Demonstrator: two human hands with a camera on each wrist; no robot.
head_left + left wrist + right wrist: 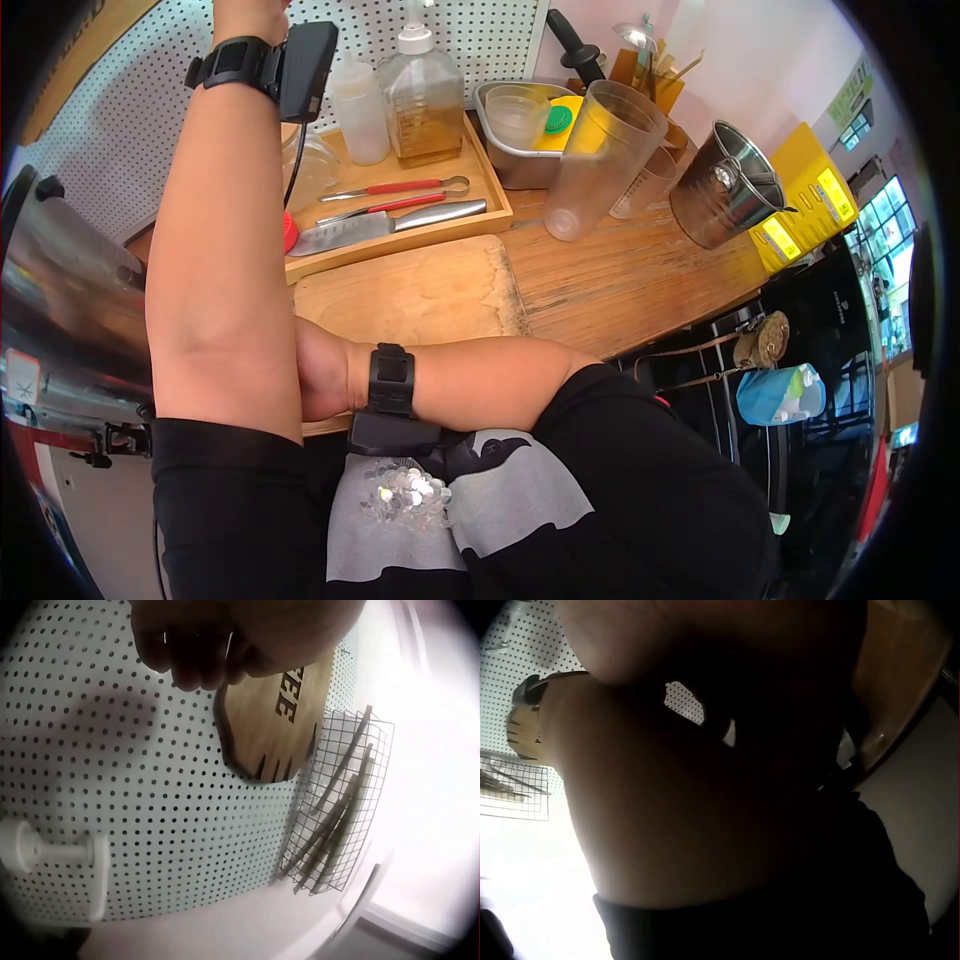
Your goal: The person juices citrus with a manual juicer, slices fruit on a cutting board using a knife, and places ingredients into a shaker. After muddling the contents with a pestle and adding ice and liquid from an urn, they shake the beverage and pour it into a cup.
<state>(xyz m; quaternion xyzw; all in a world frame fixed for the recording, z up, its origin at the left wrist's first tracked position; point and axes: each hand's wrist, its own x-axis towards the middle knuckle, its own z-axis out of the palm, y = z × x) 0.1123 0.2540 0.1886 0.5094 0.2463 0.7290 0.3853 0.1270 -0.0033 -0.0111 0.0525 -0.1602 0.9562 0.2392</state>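
1. At the left edge, a large steel container (70, 270), beside the left arm
2. Next, stretched toward the far side, the left hand (259, 631), in front of a white pegboard (142, 787); fingers loosely bent, with nothing seen in hold
3. Beyond that hand, a wooden sign (277, 724), partly covered by the hand, with a wire basket (341, 814) to the right
4. On the near side, the right hand (325, 372), partly hidden behind the left arm near the elbow; cannot tell whether gripping or loose, fingers out of sight
5. Just beyond, a cutting board (420, 295) on the wooden bench (600, 285)
6. Farther still, a wooden tray (450, 231), with a knife (385, 223), red-handled tongs (400, 187) and a pump bottle (425, 100)
7. To the right, a metal pan (515, 168), then a tall clear cup (600, 165), steel bucket (705, 205) and yellow box (815, 185)
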